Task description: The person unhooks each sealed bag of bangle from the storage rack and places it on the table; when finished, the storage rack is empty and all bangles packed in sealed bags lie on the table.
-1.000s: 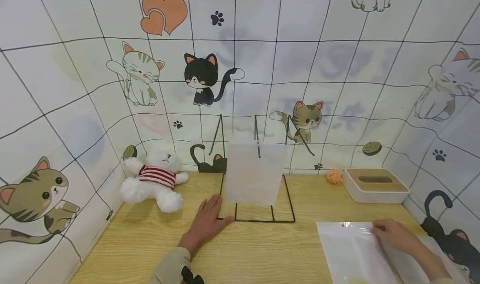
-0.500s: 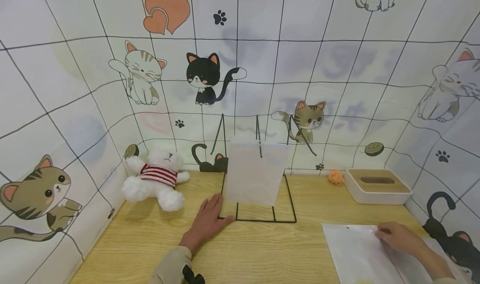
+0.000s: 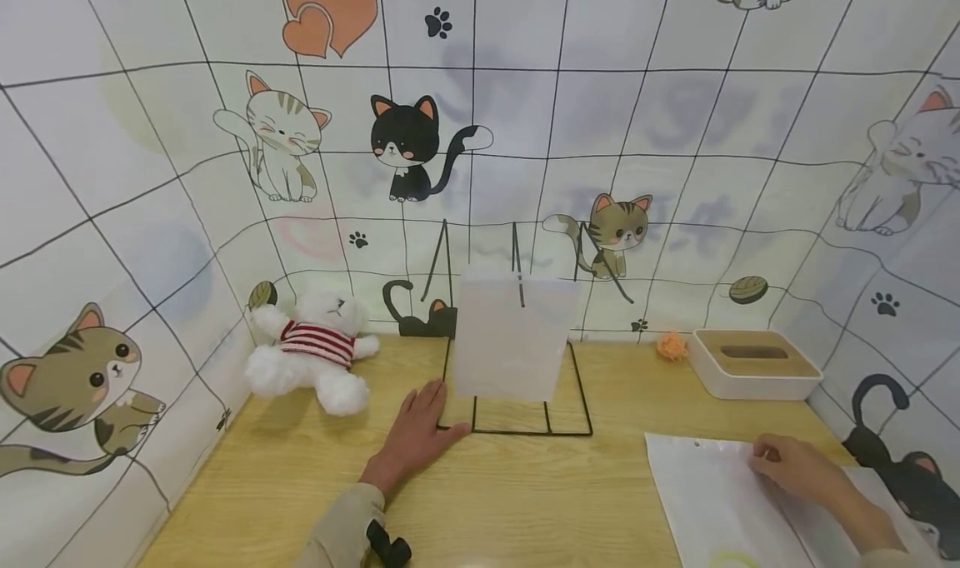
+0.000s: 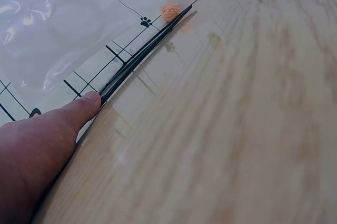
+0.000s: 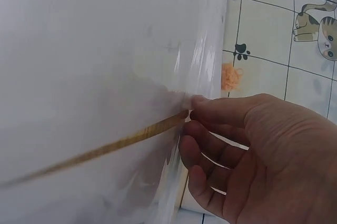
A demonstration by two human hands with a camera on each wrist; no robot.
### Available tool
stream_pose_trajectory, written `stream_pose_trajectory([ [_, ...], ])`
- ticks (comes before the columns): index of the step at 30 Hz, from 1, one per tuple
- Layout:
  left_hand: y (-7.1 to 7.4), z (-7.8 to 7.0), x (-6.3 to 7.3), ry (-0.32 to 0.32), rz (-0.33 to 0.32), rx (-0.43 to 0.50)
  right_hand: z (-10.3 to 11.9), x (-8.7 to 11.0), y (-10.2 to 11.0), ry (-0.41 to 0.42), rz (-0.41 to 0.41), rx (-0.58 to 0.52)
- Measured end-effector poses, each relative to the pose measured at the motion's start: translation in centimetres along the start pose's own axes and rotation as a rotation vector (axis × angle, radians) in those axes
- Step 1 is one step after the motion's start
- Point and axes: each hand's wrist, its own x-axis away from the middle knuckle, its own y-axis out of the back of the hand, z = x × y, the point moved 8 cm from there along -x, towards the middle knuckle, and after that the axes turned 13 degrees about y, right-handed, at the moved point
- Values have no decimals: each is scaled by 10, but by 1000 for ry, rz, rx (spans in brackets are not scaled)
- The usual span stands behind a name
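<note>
Near the table's (image 3: 525,501) right side, the right hand (image 3: 802,472) pinches a plastic bag (image 3: 716,493) by its upper edge, seemingly the best hold: it looks light, limp and slippery. The left hand (image 3: 412,435), fingers extended, touches a black wire rack (image 3: 525,432) bearing a hanging bag (image 3: 510,343). What the tissue box (image 3: 757,385) contains is hidden.

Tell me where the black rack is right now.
In the head view, the rack stands near the middle, right of the bear and left of the box, with the left hand at its near left corner.
</note>
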Motion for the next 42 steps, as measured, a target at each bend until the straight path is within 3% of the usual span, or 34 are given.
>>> stream_pose_trajectory([
  [11,2,0,-1,-2,2,-6,-2,-4,3,-46,-13,-28],
  [15,2,1,-2,-7,-6,5,12,-7,13,19,-78,-6],
  [21,1,1,-2,-10,-2,7,51,-11,27,145,-187,48],
  [28,-1,2,-2,-14,-11,5,106,-26,34,248,-296,9],
  [42,-3,2,-3,7,7,13,221,-75,38,409,-361,-175],
])
